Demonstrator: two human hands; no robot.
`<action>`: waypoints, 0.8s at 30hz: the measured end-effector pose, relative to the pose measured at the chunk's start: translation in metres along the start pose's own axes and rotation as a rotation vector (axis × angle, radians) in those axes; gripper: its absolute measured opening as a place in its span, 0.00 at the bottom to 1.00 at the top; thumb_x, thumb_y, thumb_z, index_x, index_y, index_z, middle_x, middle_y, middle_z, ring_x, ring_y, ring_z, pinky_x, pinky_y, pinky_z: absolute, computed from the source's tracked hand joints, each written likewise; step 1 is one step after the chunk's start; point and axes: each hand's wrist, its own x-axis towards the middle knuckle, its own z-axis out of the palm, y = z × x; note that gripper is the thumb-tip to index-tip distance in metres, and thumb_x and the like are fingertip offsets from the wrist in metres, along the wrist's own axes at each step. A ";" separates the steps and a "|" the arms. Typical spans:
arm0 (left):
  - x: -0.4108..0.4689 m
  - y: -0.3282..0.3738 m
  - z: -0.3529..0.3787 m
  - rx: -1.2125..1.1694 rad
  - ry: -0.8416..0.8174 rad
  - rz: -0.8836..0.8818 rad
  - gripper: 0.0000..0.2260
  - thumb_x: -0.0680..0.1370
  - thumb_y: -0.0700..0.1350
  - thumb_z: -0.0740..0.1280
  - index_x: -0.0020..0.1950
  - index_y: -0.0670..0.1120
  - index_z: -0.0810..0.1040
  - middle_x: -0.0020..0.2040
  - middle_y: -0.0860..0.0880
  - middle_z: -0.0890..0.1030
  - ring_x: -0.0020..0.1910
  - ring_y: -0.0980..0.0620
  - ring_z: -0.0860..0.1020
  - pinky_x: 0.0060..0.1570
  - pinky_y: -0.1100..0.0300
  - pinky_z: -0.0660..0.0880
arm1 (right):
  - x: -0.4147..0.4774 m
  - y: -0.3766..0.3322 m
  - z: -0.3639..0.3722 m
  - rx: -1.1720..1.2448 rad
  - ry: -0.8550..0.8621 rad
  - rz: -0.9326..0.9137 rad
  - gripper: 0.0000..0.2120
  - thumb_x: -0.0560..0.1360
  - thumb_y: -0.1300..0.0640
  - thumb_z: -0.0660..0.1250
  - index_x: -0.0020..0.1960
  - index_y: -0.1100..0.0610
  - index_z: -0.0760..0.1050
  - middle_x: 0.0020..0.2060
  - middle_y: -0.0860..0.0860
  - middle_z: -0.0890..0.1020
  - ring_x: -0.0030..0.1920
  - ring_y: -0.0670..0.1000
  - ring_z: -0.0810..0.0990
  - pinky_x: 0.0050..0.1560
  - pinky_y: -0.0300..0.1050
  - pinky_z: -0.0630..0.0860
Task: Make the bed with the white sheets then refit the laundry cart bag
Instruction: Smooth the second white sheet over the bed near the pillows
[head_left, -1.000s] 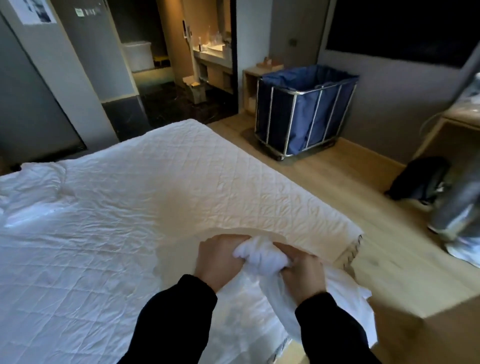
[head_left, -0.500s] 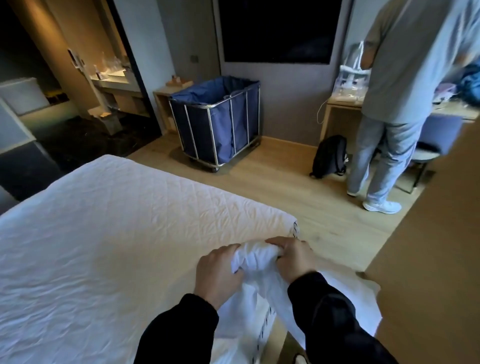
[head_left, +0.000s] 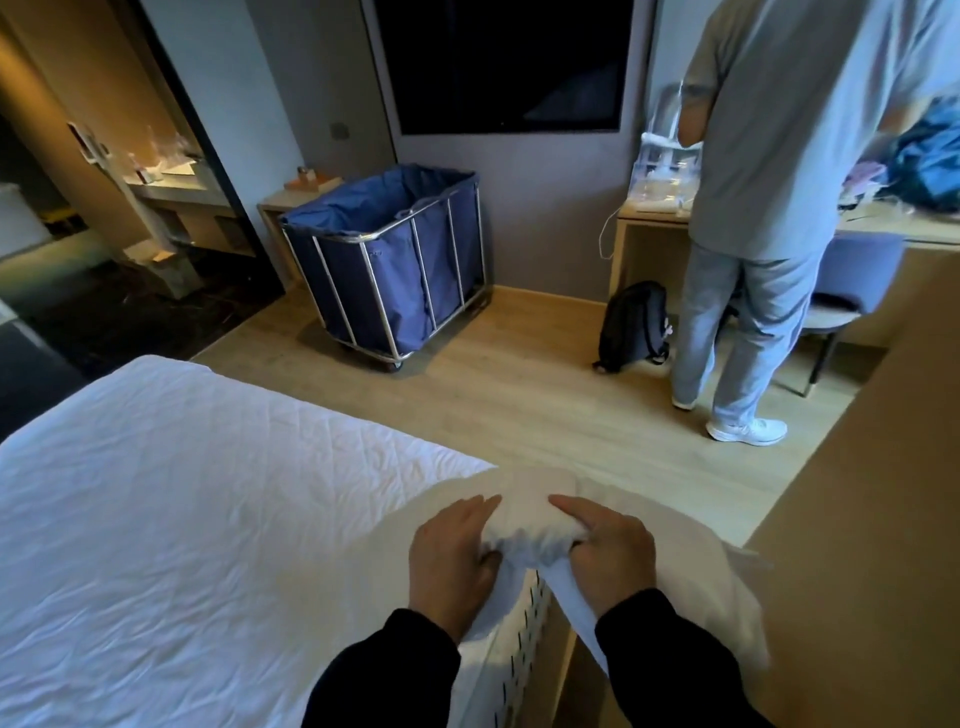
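Sheet (head_left: 524, 519): white, bunched into a wad at the near right corner of the bed, held between both hands; loose cloth trails down the mattress side and off to the right.
Left hand (head_left: 452, 561): black sleeve; grip narrow, fingers laid over the wad's left end with the thumb tucked beneath it.
Right hand (head_left: 610, 551): black sleeve; grip closed on the wad's right end, forefinger lying along the top.
Bed (head_left: 182, 519): covered in a white quilted, creased layer.
Laundry cart (head_left: 363, 239): metal frame on wheels, standing on the floor (head_left: 519, 405) against the far wall, well apart from the bed.
Bag (head_left: 363, 208): blue, hanging inside the cart, its top edge over the rail.
Person (head_left: 769, 208): grey clothes, white shoes, standing with back turned at the desk (head_left: 649, 218).
Backpack (head_left: 634, 327): black, on the floor beside the desk.
Chair (head_left: 852, 291): blue, under the desk.
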 end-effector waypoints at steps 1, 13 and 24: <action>0.009 0.003 0.007 -0.009 0.034 0.026 0.19 0.68 0.51 0.63 0.54 0.47 0.82 0.48 0.49 0.84 0.47 0.50 0.82 0.43 0.61 0.77 | 0.009 0.006 0.000 0.051 0.034 -0.001 0.22 0.66 0.65 0.63 0.54 0.50 0.83 0.52 0.52 0.84 0.56 0.56 0.81 0.59 0.46 0.76; 0.180 -0.028 0.084 -0.034 0.078 0.044 0.19 0.67 0.48 0.63 0.56 0.47 0.82 0.52 0.48 0.83 0.51 0.48 0.80 0.51 0.58 0.73 | 0.198 0.034 -0.002 0.001 0.185 -0.277 0.26 0.57 0.74 0.72 0.49 0.52 0.85 0.46 0.50 0.86 0.47 0.52 0.85 0.49 0.43 0.79; 0.410 -0.060 0.132 -0.114 0.107 -0.020 0.20 0.63 0.41 0.72 0.54 0.52 0.82 0.52 0.56 0.83 0.50 0.55 0.79 0.46 0.62 0.74 | 0.439 0.004 -0.028 -0.127 0.114 -0.379 0.19 0.63 0.60 0.66 0.51 0.48 0.84 0.43 0.46 0.86 0.45 0.49 0.84 0.43 0.36 0.75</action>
